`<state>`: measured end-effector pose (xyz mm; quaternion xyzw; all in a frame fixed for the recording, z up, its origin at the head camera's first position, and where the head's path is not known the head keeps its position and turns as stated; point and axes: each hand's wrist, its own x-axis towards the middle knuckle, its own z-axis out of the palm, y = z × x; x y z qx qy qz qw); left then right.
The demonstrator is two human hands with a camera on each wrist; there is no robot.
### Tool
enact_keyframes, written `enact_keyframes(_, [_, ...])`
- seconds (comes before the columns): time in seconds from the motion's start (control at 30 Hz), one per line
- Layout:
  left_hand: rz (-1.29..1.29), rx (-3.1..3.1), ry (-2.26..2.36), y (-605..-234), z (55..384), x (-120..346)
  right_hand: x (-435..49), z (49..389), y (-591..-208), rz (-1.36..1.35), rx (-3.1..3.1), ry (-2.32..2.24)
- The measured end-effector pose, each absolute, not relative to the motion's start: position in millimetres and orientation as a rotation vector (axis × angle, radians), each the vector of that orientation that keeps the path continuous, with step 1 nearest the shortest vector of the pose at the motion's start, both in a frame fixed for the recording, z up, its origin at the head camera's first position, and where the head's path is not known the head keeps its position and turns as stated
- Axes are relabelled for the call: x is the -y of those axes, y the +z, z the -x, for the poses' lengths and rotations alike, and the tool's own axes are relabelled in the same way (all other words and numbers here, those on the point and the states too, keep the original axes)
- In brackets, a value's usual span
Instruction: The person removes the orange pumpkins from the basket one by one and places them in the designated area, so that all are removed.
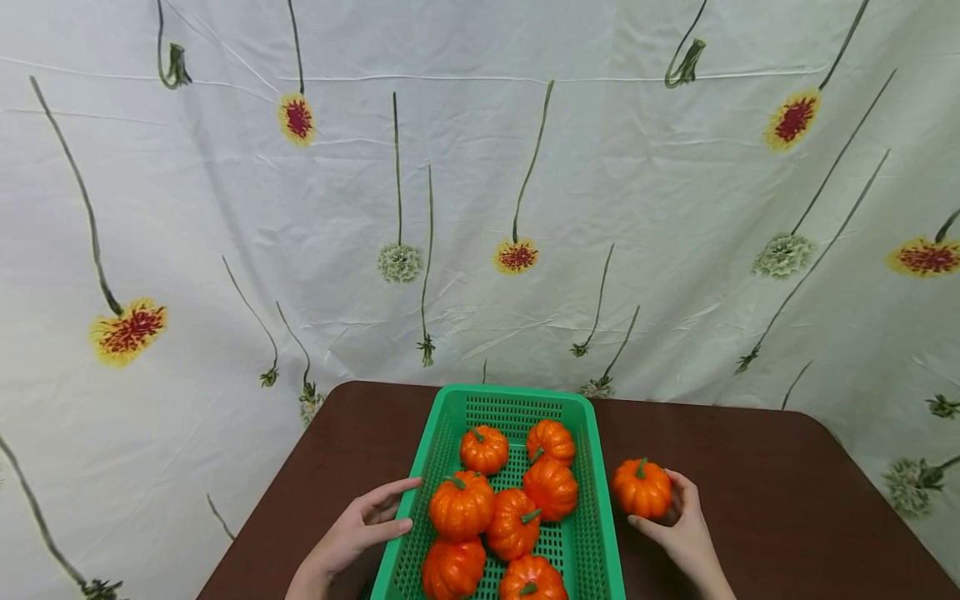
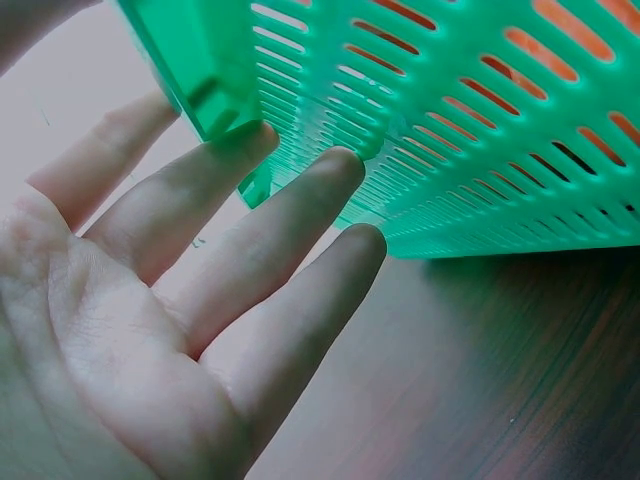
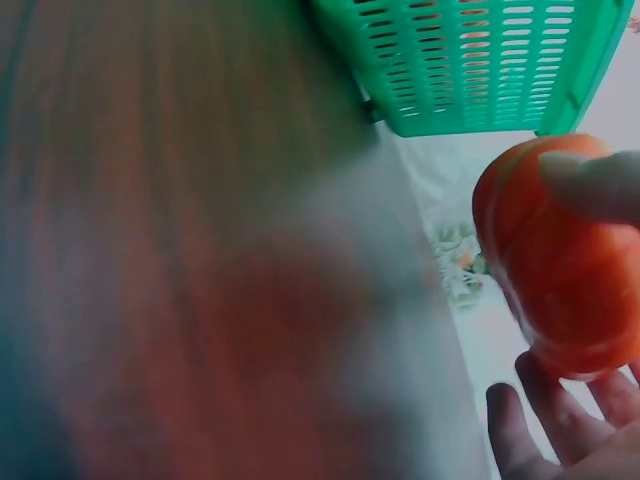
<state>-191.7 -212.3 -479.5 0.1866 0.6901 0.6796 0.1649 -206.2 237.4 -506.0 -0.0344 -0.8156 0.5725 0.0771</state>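
A small orange pumpkin (image 1: 642, 488) with a green stem is in my right hand (image 1: 686, 529), thumb and fingers on opposite sides of it. It is held just right of the green plastic basket (image 1: 609, 533). In the right wrist view the thumb lies across the pumpkin (image 3: 560, 270), apart from the basket wall (image 3: 450, 70). My left hand (image 1: 348, 533) is at the basket's left side. The left wrist view shows its fingers (image 2: 270, 245) extended, fingertips at the slotted wall (image 2: 450, 150). Several similar pumpkins (image 1: 462, 506) lie inside the basket, some resting against each other.
The basket stands on a dark brown wooden table (image 1: 757, 500) with rounded far corners. Directly behind the table hangs a pale cloth (image 1: 480, 208) printed with flowers and stems.
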Motion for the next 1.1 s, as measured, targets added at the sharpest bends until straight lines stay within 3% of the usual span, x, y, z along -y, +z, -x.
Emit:
enact_keyframes(0.7, [-0.549,-1.953,1.946,-481.0,193.7,213.7,-237.0,211.8,-529.0,0.115,2.525,1.513])
enact_keyframes(1.1, [-0.523,-1.976,1.928,-481.2,192.8,212.7,-249.1,207.0,-507.0,0.081,2.573,1.517])
